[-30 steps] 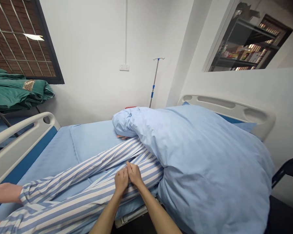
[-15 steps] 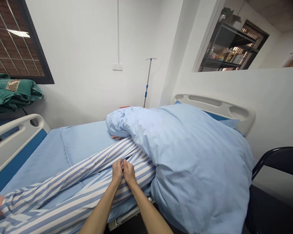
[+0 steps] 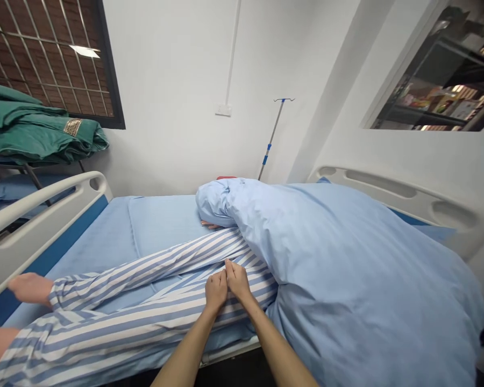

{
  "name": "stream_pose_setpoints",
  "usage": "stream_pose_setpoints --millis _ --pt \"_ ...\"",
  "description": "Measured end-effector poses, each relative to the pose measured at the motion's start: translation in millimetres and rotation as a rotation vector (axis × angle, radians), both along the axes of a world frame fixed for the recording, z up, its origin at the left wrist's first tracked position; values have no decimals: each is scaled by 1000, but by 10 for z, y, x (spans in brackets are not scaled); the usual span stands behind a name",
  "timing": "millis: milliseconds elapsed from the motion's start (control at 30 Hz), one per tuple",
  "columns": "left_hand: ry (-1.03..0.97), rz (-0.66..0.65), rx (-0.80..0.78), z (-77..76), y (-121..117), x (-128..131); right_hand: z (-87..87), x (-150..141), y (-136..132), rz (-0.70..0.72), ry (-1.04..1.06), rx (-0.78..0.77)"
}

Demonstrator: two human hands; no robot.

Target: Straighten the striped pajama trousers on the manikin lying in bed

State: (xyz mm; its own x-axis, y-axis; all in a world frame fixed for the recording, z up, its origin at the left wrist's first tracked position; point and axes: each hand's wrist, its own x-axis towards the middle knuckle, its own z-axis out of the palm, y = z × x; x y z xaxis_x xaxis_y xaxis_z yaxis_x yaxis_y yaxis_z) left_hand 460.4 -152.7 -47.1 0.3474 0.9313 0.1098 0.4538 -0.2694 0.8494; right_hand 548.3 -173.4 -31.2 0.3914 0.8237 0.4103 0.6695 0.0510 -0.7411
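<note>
Someone in blue-and-white striped trousers (image 3: 153, 306) lies on a hospital bed, the upper body hidden under a light blue duvet (image 3: 339, 269). My left hand (image 3: 215, 290) and my right hand (image 3: 237, 279) rest side by side on the near thigh, just below the duvet's edge. Both have their fingers curled and pressed into the striped cloth, thumbs touching. The person's bare feet (image 3: 30, 287) lie at the left end, and one of their hands (image 3: 210, 225) peeks out under the duvet.
The bed has a blue sheet (image 3: 145, 231), a white footboard (image 3: 40, 215) at left and a white headboard (image 3: 407, 196) at right. An IV pole (image 3: 272, 137) stands by the far wall. Folded green blankets (image 3: 36, 134) sit on a rack at far left.
The view has swung back to the left and down a little. My hands stay together on the thigh, holding the same pressed-in grip.
</note>
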Motion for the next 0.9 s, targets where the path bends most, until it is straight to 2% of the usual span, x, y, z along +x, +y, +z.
stream_pose_setpoints --millis 133,300,400,467,533,600,700,900 --pt "120 -2 60 -17 -29 10 -77 121 -6 -22 -63 -31" --pt "155 -1 61 6 -47 28 -216 155 -10 -159 -32 -23" --pt "112 -69 20 18 -36 -50 -206 138 -25 -168 -34 -12" --pt "63 -138 -32 10 2 -206 -190 126 -35 -178 -48 -7" --pt "2 -145 -76 -7 79 -469 -185 121 -39 -190 -64 -9" --pt "-60 -70 -97 -16 194 -840 -194 122 -37 -192 -71 -12" --pt "-124 74 -110 -10 409 -1551 -214 127 -28 -208 -58 -13" --pt "-81 365 -49 -55 710 -3023 -233 124 -17 -223 -62 -39"
